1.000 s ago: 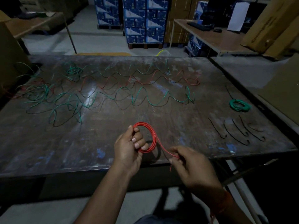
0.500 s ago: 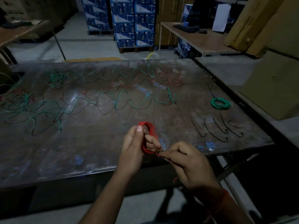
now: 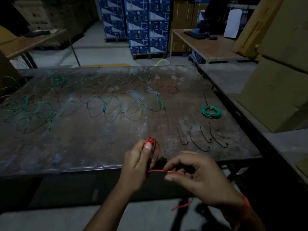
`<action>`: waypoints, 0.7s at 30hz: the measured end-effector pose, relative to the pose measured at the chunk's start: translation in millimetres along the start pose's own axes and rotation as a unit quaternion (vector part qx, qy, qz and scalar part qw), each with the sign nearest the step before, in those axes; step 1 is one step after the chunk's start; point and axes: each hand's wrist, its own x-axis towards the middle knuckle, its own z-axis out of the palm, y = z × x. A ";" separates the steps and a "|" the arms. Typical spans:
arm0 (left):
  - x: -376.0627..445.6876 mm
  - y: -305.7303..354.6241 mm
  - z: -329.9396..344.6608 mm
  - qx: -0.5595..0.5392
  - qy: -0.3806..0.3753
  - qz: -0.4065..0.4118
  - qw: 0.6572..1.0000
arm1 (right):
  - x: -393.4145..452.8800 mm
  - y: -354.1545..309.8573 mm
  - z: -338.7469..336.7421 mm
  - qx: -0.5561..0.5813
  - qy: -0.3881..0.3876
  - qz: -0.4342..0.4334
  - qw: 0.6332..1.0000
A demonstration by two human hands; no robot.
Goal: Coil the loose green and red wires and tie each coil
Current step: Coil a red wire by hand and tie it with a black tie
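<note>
Red coil (image 3: 152,144) pinched upright above table edge; loose green wires (image 3: 116,105) sprawl behind

My left hand (image 3: 136,161) and right hand (image 3: 196,174) are both bare: no gloves, no rings that I can make out in this dim light. My forearms are bare too, with no sleeve reaching down into view on either side. Round my right wrist I wear an orange thread band (image 3: 246,201), thin and a little frayed-looking. My nails are short, and the left thumbnail (image 3: 148,145) catches a pale gleam.
</note>
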 end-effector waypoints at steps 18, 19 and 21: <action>-21.7 45.1 87.1 -0.369 -0.033 -0.158 0.915 | -9.9 38.2 -40.5 0.037 0.137 -0.060 0.988; -21.4 45.8 88.2 -0.380 -0.038 -0.159 0.910 | -10.5 40.9 -41.7 0.038 0.147 -0.056 0.987; -21.0 47.6 89.5 -0.397 -0.048 -0.165 0.902 | -10.5 46.0 -43.9 0.032 0.168 -0.050 0.984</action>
